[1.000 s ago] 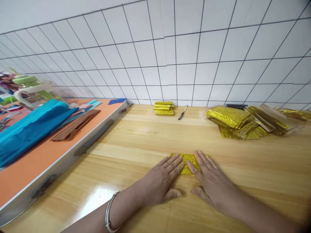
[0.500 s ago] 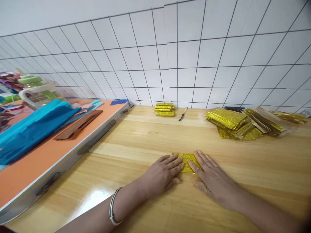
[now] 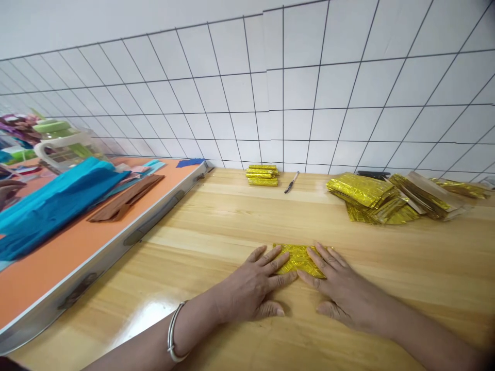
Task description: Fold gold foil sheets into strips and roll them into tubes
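Note:
A crinkled sheet of gold foil paper (image 3: 298, 257) lies flat on the wooden table (image 3: 216, 221) in front of me. My left hand (image 3: 257, 286) rests on its left end with the fingers spread; a silver bangle (image 3: 172, 332) circles that wrist. Over the right end lies my right hand (image 3: 340, 288), fingers also apart and stretched out. Both hands press from above and grip nothing. Parts of the sheet's two ends are hidden under the fingers.
Small gold rolls (image 3: 263, 176) and a pen (image 3: 291, 183) lie by the tiled wall. Stacked gold foil sheets (image 3: 363, 190) sit at the back right. On the left, an orange-topped table (image 3: 127, 232) bears blue paper (image 3: 65, 201), brown paper (image 3: 126, 198) and a jug (image 3: 58, 144). Another person's hand (image 3: 10, 190) shows there.
My left hand has slid slightly left and towards me, its fingers spreading wider. My right hand has shifted a little on the sheet. Another person's hand now shows more clearly at the far left.

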A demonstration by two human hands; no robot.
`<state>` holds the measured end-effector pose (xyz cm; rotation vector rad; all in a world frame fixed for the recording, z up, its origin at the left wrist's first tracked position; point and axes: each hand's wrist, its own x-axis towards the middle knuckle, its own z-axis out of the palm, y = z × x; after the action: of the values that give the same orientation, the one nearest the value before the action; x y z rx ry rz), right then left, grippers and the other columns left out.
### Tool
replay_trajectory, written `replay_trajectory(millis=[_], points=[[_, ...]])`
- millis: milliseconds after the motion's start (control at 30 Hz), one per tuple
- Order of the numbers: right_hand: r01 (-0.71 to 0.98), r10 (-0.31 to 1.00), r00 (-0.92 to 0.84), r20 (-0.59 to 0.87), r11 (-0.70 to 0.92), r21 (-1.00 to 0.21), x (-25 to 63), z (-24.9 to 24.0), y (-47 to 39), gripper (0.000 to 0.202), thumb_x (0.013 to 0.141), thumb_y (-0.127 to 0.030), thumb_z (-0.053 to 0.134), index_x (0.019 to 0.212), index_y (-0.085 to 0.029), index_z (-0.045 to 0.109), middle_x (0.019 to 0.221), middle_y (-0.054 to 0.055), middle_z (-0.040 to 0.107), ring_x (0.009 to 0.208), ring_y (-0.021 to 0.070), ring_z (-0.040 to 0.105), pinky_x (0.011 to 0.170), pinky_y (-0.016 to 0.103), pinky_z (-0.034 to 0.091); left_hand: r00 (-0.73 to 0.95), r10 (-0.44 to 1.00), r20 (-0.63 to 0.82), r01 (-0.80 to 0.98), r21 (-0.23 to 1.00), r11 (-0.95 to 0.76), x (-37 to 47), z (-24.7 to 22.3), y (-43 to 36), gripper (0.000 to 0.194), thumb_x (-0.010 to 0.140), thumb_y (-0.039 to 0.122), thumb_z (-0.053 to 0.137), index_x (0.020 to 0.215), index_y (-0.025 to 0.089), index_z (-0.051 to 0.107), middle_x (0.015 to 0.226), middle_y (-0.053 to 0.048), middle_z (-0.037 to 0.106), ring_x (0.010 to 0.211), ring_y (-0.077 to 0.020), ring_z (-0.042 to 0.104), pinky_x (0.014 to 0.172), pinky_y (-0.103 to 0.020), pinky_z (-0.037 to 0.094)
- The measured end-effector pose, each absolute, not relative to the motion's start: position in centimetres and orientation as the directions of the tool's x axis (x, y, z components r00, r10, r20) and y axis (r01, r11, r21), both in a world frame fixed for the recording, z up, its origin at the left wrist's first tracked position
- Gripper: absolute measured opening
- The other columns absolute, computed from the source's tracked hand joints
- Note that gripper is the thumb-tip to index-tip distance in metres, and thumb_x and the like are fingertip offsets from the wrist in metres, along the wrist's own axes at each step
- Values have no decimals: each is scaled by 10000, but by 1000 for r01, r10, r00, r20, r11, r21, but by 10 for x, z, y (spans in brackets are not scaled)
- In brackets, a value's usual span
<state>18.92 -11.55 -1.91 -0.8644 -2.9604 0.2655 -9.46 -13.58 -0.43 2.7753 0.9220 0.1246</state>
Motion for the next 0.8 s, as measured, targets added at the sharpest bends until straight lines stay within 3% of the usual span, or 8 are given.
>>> replay_trajectory(millis=[300, 533, 800], points=[[528, 533, -846, 17, 842, -114, 207, -18, -115, 580, 898, -485, 421, 1422, -346, 213, 1513, 88, 114, 1366, 350, 79, 1048, 580, 224, 812, 583, 4, 565, 244, -788, -102, -10, -129, 611, 867, 579, 404, 1394, 284, 309, 1489, -75, 219, 1385, -276, 130, 1115, -467, 94], [578, 582, -812, 31, 811, -93, 238, -26, -121, 541, 899, -440, 444, 1399, -399, 242, 1511, 23, 158, 1373, 309, 100, 1048, 578, 230, 827, 562, -4, 545, 245, -802, -118, -16, -123, 509, 912, 487, 393, 1378, 288, 342, 1480, -47, 246, 1387, -211, 143, 1126, -413, 123], [658, 681, -731, 40, 719, -223, 260, -32, -126, 484, 880, -458, 465, 1349, -434, 344, 1505, -50, 157, 1366, 282, 166, 1083, 546, 172, 824, 563, 65, 518, 315, -795, -123, -24, -118, 425, 928, 407, 403, 1341, 312, 401, 1461, -22, 290, 1370, -181, 206, 1119, -381, 173]])
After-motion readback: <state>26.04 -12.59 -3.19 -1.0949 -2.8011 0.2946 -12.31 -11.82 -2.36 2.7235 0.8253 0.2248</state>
